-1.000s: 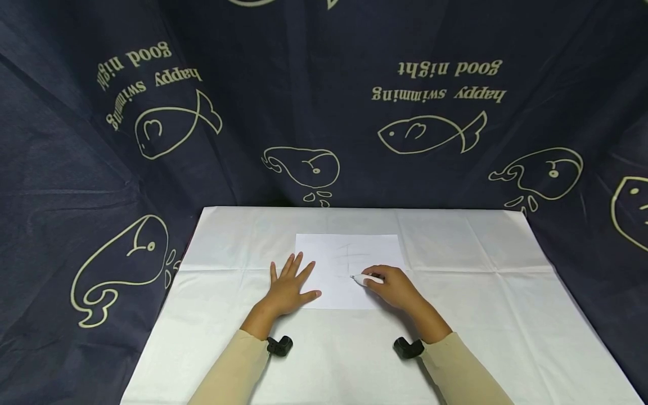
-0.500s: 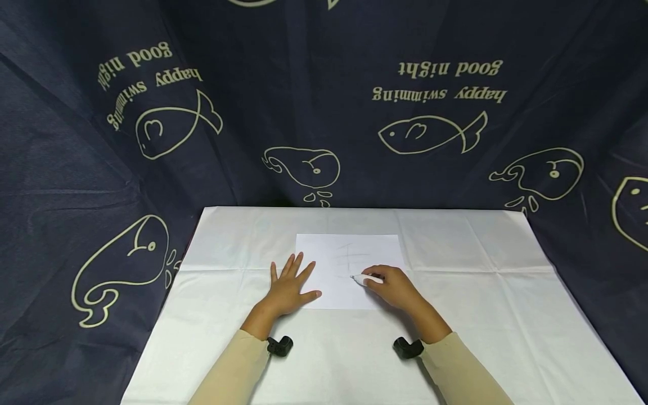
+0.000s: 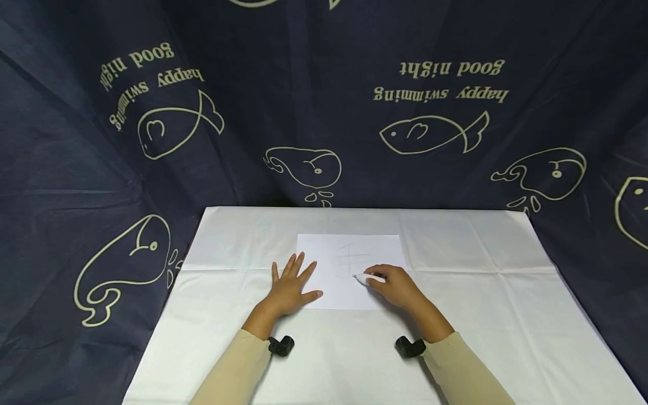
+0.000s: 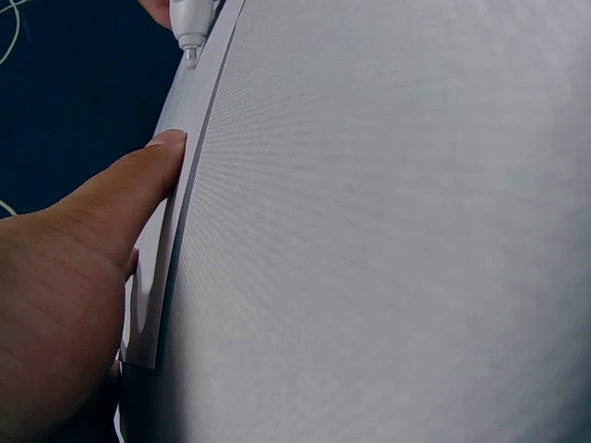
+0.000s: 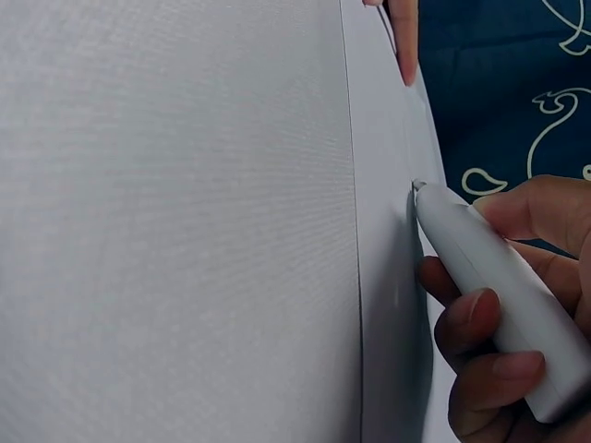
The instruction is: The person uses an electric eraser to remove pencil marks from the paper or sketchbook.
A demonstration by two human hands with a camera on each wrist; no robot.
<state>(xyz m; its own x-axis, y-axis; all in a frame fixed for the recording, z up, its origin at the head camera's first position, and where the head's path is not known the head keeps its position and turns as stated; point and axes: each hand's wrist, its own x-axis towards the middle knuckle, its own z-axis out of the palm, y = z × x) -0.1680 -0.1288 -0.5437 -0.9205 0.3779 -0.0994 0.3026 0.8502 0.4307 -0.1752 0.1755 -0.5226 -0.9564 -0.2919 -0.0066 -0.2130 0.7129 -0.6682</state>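
A white sheet of paper (image 3: pixel 331 295) lies flat and bears several faint grey strokes, some across and one upright. My left hand (image 3: pixel 288 292) rests with spread fingers on its left side, the thumb near the lower edge. On the right, my right hand (image 3: pixel 397 288) grips a thick white correction pen (image 3: pixel 367 279), tilted, its narrow metal tip at the paper below the strokes. In the right wrist view thumb and fingers wrap the correction pen's body (image 5: pixel 499 277). The left wrist view shows the correction pen (image 4: pixel 191 20) beyond my left thumb (image 4: pixel 138 185).
A white cloth with fold creases covers the table (image 3: pixel 466 315). Behind and beside it hangs a dark blue curtain (image 3: pixel 354 185) printed with fish, whales and lettering. Black wrist cameras, the left one (image 3: pixel 281 346) and the right one (image 3: pixel 409 347), sit by the beige cuffs.
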